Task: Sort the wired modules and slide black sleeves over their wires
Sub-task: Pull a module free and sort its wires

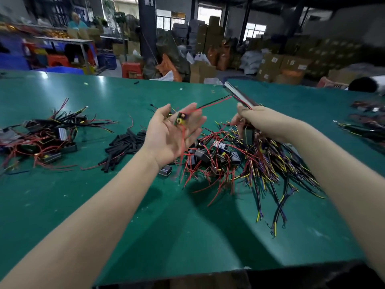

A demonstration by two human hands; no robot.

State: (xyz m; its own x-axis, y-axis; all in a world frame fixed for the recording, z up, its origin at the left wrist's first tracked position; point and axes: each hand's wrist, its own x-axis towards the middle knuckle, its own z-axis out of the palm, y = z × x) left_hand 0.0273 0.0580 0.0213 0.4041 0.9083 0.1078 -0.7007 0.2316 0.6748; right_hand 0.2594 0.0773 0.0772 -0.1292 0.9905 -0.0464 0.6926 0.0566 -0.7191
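Observation:
My left hand [169, 134] is raised palm up over the green table [104, 205]. A small wired module [180, 119] with a yellow ring lies on its loosely spread fingers. Thin red and black wires [216, 101] run from that module to my right hand [262, 122], which pinches their far ends. Under both hands lies a tangled pile of modules with red wires [214, 157]. A heap of short black sleeves [125, 147] sits to the left of it. Further left is a second pile of wired modules [45, 138].
Black cables with yellow and purple ends [273, 184] fan out at the right of the pile. More wired parts [366, 126] lie at the table's right edge. A metal strip [239, 92] runs along the seam between tables. Cartons and crates stand beyond.

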